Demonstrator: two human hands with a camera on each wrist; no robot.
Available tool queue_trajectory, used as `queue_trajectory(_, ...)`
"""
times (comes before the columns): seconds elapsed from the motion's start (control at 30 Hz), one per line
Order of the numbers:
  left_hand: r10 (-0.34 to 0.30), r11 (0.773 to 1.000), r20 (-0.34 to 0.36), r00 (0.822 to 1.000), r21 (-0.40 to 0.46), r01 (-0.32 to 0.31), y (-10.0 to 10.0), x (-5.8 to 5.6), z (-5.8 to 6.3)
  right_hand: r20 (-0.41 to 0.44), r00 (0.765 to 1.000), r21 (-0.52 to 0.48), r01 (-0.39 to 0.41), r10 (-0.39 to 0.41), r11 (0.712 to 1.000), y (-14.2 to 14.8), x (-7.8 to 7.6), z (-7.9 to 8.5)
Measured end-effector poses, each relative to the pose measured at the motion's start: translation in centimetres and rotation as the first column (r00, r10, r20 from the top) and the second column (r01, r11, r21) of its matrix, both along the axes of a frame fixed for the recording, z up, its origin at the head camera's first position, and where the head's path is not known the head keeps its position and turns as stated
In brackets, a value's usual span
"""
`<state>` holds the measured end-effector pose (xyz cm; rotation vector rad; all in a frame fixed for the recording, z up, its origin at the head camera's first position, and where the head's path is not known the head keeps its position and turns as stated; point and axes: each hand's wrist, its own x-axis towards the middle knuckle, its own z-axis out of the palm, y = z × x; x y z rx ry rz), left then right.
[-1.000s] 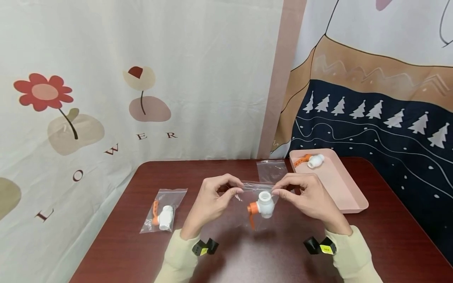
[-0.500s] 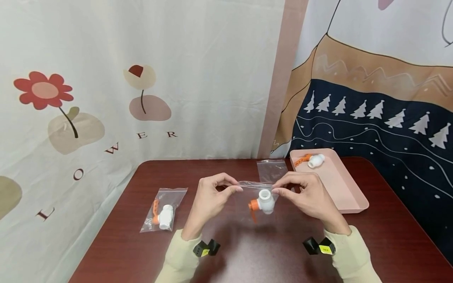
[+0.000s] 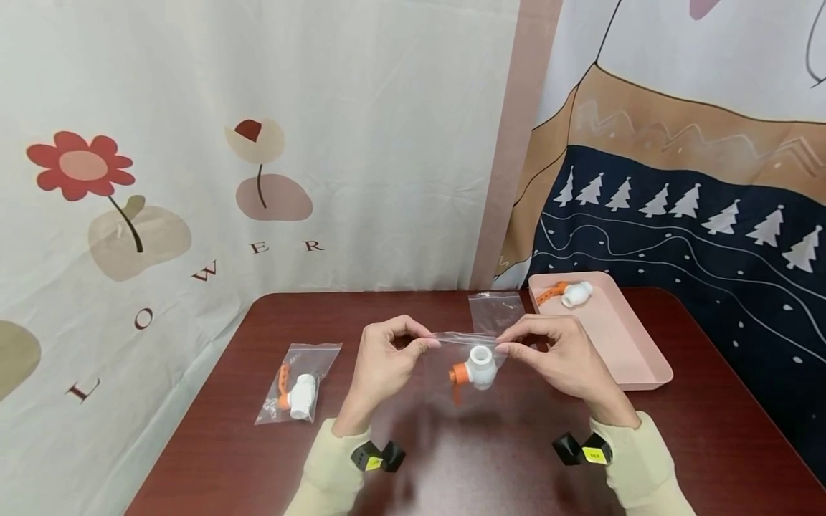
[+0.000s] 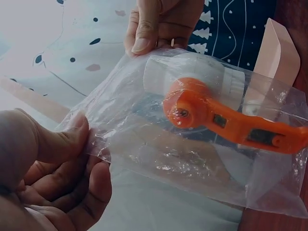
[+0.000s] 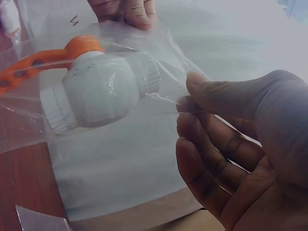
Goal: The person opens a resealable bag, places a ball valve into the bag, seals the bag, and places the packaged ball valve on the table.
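Note:
A clear zip bag point(image 4: 159, 159) hangs between my two hands over the table. Inside it lies a white ball valve point(image 3: 481, 367) with an orange lever handle point(image 4: 240, 126). My left hand point(image 3: 389, 358) pinches the bag's top left corner between thumb and fingertips. At the top right corner my right hand point(image 3: 555, 352) pinches the film the same way, its other fingers loosely bent in the right wrist view. The bag's top edge is stretched between both hands.
A second bagged valve point(image 3: 300, 394) lies at the left of the table point(image 3: 258, 473). Behind my hands is a flat clear bag point(image 3: 493, 309). A pink tray point(image 3: 635, 344) at the right holds an unbagged valve point(image 3: 576, 294). A patterned cloth point(image 3: 387, 143) hangs behind.
My left hand has shifted very slightly left, its fingertips drawing along the bag's top edge. The valve in the bag has swung a little and its lever looks shorter. My right hand stays in place.

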<state>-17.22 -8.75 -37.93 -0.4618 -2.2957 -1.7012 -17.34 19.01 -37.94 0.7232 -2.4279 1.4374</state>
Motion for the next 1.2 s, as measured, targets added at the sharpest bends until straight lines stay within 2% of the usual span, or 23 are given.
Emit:
queue_trajectory(0.1,-0.019,0.999,-0.028,0.999,0.031,0.019,0.2,0.1,-0.1,0.024,1.0,-0.011,-0.013,0.013,1.0,0.0,0.0,0.0)
queue_trajectory(0.17,-0.052,0.997,-0.035,0.998,0.063,0.054,0.3,0.2,-0.1,0.044,0.999,-0.016,-0.014,0.014,1.0,0.0,0.0,-0.1)
queue_trajectory(0.37,-0.163,0.97,-0.015,0.986,0.179,0.163,1.0,0.4,-0.5,0.116,0.993,0.005,-0.016,0.015,1.0,-0.1,-0.1,-0.5)
queue_trajectory(0.47,-0.183,0.964,-0.064,0.981,0.185,0.192,1.5,0.4,-0.8,0.12,0.992,0.022,-0.036,0.033,0.999,-0.5,0.0,-0.6)
queue_trajectory(0.53,-0.189,0.963,-0.105,0.976,0.174,0.206,1.8,0.4,-0.9,0.098,0.994,0.029,-0.051,0.048,0.998,-0.9,0.3,-0.5)
queue_trajectory(0.63,-0.187,0.966,-0.145,0.972,0.151,0.208,2.2,0.5,-1.1,0.02,0.997,0.047,-0.076,0.076,0.996,-1.8,0.7,-0.4)
queue_trajectory(0.83,-0.211,0.959,-0.082,0.974,0.176,0.222,2.4,0.9,-0.9,-0.131,0.987,0.03,-0.092,0.095,0.995,-3.6,1.3,-0.3)
queue_trajectory(0.93,-0.234,0.951,-0.049,0.971,0.195,0.239,2.4,1.0,-0.7,-0.151,0.984,0.002,-0.093,0.092,0.996,-3.9,1.5,-0.3)
queue_trajectory(1.2,-0.261,0.942,-0.02,0.965,0.213,0.259,2.4,1.3,-0.3,-0.18,0.978,-0.016,-0.108,0.103,0.994,-4.2,1.7,-0.2)
